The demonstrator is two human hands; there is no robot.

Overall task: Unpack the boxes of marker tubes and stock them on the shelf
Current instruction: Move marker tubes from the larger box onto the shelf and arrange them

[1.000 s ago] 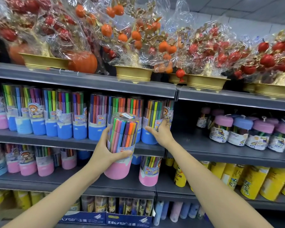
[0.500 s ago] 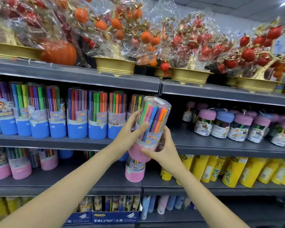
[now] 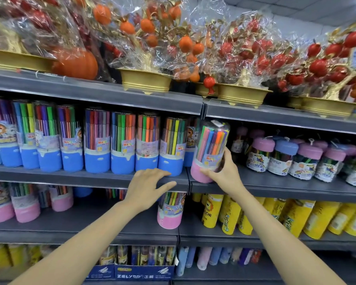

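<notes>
A clear marker tube with a pink base (image 3: 210,151) stands tilted slightly on the middle shelf (image 3: 275,183), just right of the shelf divider. My right hand (image 3: 224,171) grips its lower half from the right. My left hand (image 3: 148,182) is apart from it, fingers spread and relaxed over the shelf's front edge, below a row of several blue-based marker tubes (image 3: 121,149). One more pink-based tube (image 3: 170,210) stands on the shelf below.
Pink- and blue-lidded marker jars (image 3: 284,159) fill the middle shelf to the right. Yellow tubes (image 3: 296,219) and pink-based tubes (image 3: 27,204) sit one shelf down. Wrapped fruit-tree ornaments in gold pots (image 3: 146,81) line the top shelf. Blue boxes (image 3: 144,272) stand at the bottom.
The pink-based tube passed from my left hand to my right and went down onto the middle shelf. My left hand let go and dropped to the shelf edge.
</notes>
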